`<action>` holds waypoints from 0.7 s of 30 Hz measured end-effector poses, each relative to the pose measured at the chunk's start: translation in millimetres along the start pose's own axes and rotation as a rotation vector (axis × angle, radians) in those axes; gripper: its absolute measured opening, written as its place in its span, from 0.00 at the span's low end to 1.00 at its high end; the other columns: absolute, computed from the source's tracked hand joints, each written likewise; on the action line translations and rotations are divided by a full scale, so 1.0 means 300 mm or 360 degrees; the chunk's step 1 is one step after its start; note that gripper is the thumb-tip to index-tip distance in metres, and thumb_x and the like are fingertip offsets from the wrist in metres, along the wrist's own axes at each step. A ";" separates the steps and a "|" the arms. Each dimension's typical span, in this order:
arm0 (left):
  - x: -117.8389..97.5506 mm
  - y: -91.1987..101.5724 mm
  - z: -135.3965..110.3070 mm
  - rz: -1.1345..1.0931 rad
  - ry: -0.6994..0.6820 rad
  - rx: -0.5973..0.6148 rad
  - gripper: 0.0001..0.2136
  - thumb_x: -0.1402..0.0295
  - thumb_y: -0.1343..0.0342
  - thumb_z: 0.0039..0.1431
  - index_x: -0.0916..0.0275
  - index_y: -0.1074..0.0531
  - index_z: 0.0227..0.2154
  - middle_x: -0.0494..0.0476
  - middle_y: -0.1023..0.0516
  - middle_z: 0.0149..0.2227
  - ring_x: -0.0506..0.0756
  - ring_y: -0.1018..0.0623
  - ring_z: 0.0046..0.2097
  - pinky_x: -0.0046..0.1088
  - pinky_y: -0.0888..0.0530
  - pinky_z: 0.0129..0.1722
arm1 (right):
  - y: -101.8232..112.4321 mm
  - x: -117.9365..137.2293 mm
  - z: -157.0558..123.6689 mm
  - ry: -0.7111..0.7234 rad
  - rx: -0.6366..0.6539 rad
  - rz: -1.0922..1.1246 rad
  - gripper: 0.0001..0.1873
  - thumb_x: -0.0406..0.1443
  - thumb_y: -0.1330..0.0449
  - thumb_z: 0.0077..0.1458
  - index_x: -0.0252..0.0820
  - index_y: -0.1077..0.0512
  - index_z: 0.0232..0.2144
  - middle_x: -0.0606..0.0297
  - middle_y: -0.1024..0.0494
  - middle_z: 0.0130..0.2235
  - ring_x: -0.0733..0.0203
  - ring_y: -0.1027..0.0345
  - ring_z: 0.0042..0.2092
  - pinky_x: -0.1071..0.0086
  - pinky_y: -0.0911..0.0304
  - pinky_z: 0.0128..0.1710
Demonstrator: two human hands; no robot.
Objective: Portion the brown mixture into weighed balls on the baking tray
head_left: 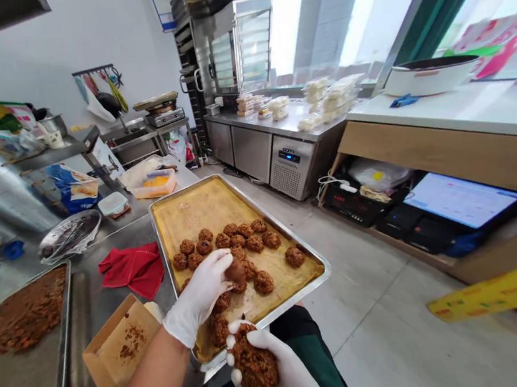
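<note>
In my gloved right hand (pixel 287 372), at the bottom, a large lumpy brown dough clump (pixel 255 364) fills the palm, with the fingers curled round it. My gloved left hand (pixel 200 295) reaches over the baking tray (pixel 298 289), its fingers closed on a smoother brown dough ball (pixel 236 274). Whether that ball touches the tray I cannot tell. Several rough brown dough balls (pixel 255 243) lie on the tray's yellowish lining, mostly in its middle and near part; one dough ball (pixel 294 256) sits apart at the right. My left hand and wrist hide some others.
Left of the tray are a red cloth (pixel 133 268), a cardboard box (pixel 117 349) with crumbs and a second tray (pixel 65 349) holding brown crumbly mix. A plastic tub (pixel 151 181) stands behind. Steel counters (pixel 248 151) line the back; a yellow roll (pixel 497 291) juts in at right.
</note>
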State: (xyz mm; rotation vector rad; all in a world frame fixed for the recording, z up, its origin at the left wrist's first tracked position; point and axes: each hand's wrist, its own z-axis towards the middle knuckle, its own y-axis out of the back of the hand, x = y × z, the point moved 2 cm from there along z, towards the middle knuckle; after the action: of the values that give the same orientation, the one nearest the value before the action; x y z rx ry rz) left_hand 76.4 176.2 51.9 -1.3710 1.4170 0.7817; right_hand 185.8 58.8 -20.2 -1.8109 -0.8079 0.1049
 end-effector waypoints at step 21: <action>0.457 0.709 -0.548 0.2471 -0.0681 -0.0701 0.14 0.67 0.48 0.64 0.57 0.23 0.49 0.62 0.23 0.56 0.64 0.23 0.56 0.44 0.26 0.56 | -0.132 -0.027 0.040 -0.0166 0.0089 0.0027 0.19 0.39 0.41 0.58 0.34 0.24 0.49 0.51 0.17 0.43 0.48 0.23 0.47 0.51 0.36 0.55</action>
State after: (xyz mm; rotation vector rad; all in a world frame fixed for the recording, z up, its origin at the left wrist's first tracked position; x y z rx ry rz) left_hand -148.8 10.2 -61.6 -0.0333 1.8385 2.2784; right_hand 155.6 70.4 6.6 -1.7710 -0.8545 0.2324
